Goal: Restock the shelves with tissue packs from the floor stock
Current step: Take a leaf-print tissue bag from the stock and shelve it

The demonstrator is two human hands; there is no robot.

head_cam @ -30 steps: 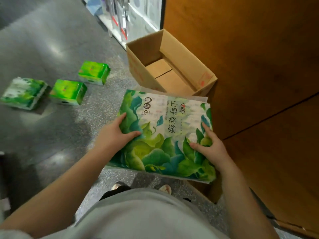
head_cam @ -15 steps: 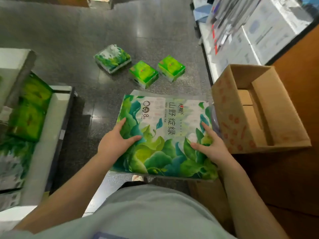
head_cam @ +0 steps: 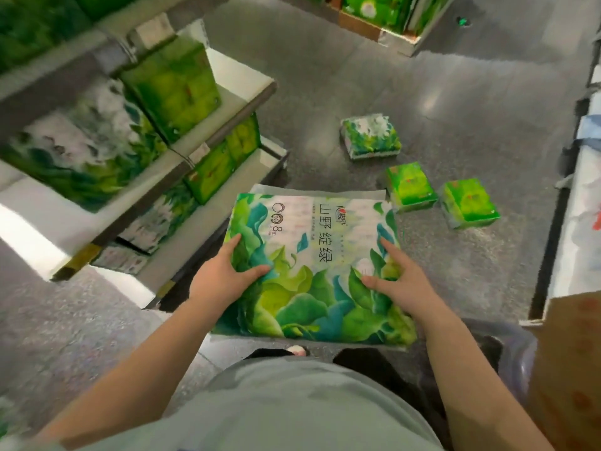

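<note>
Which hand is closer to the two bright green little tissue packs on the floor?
Right. The right hand grips the big tissue pack on the side facing the two small bright green packs. The left hand grips the opposite edge, nearer the shelves.

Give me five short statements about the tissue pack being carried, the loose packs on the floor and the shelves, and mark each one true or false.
1. Both hands hold the large tissue pack. True: the left hand and the right hand grip its two sides.
2. Three small tissue packs lie on the floor. True: a leaf-print pack and two bright green packs.
3. The three floor packs are stacked. False: each lies singly on the floor.
4. The shelves stand to the person's right. False: they stand on the left.
5. The shelves hold no stock. False: green tissue packs already sit on them.
</note>
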